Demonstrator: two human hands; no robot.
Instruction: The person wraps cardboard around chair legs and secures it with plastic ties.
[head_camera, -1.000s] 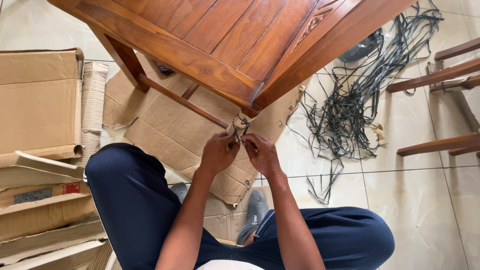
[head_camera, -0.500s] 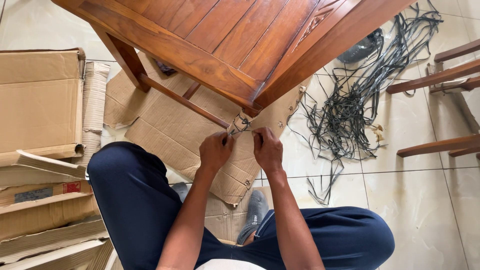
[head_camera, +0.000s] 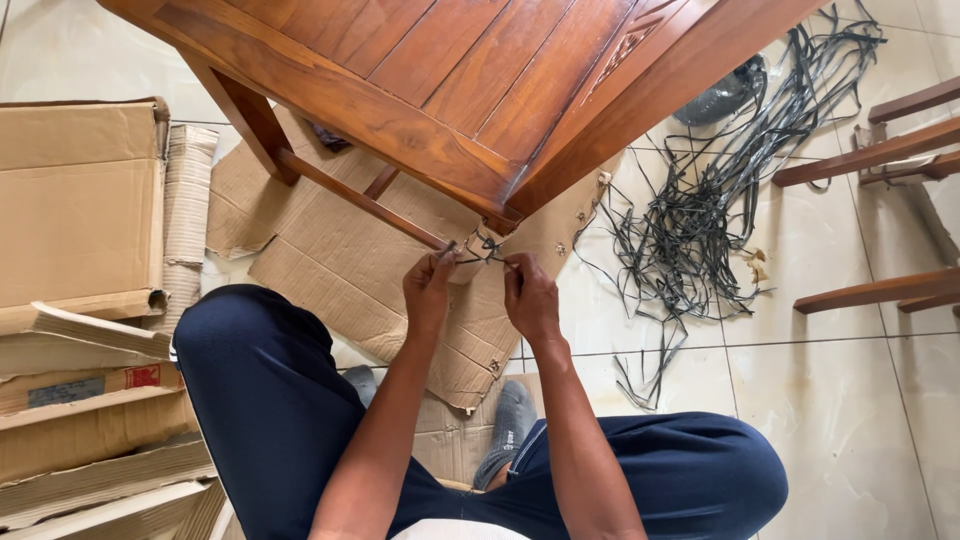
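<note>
A brown wooden chair (head_camera: 450, 90) stands in front of me, its seat corner over my hands. A dark strap (head_camera: 484, 246) is knotted around the cardboard-wrapped leg just under that corner. My left hand (head_camera: 430, 290) pinches one end of the strap on the left. My right hand (head_camera: 528, 292) pinches the other end on the right. Both hands sit close together, a few centimetres apart, pulling the ends sideways. The leg itself is mostly hidden by the seat and cardboard wrap (head_camera: 470, 330).
Flattened cardboard sheets (head_camera: 330, 260) lie under the chair. Cardboard boxes (head_camera: 75, 200) are stacked at the left. A tangle of dark straps (head_camera: 720, 200) covers the tiled floor at the right, beside more wooden chair parts (head_camera: 880, 150). My legs in dark blue trousers (head_camera: 270, 400) spread below.
My hands have moved slightly apart and a little lower, drawing the strap ends out to each side. The chair has not moved.
</note>
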